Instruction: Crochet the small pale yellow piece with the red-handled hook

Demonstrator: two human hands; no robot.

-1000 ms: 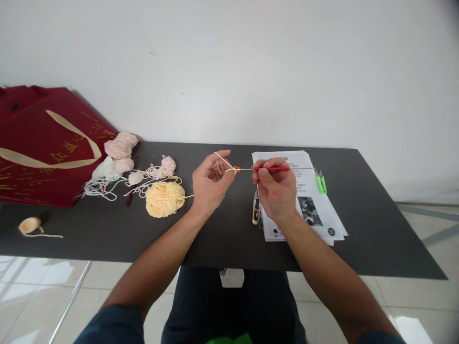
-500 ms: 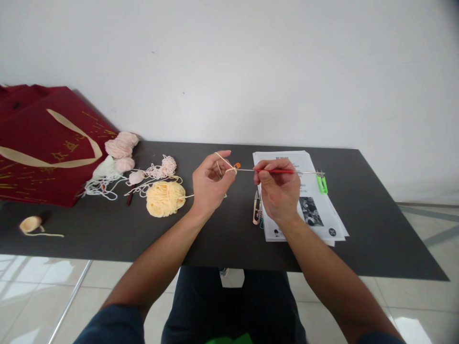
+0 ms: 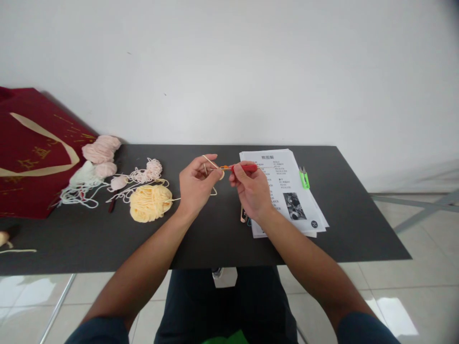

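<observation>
The right hand [image 3: 251, 184], closed around a red-handled tool [image 3: 245, 168], points its thin shaft at the cream yarn piece [image 3: 222, 175] pinched in the half-curled left hand [image 3: 196, 185]. Beneath lies a dark tabletop [image 3: 215, 239]; behind, a white wall [image 3: 229, 71].

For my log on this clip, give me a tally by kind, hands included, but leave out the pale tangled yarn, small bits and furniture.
Hands, left and right: 2
Red-handled tool in hand: 1
Yellow yarn ball: 1
Green snips: 1
Paper stack: 1
Dark red bag: 1
Total: 7
</observation>
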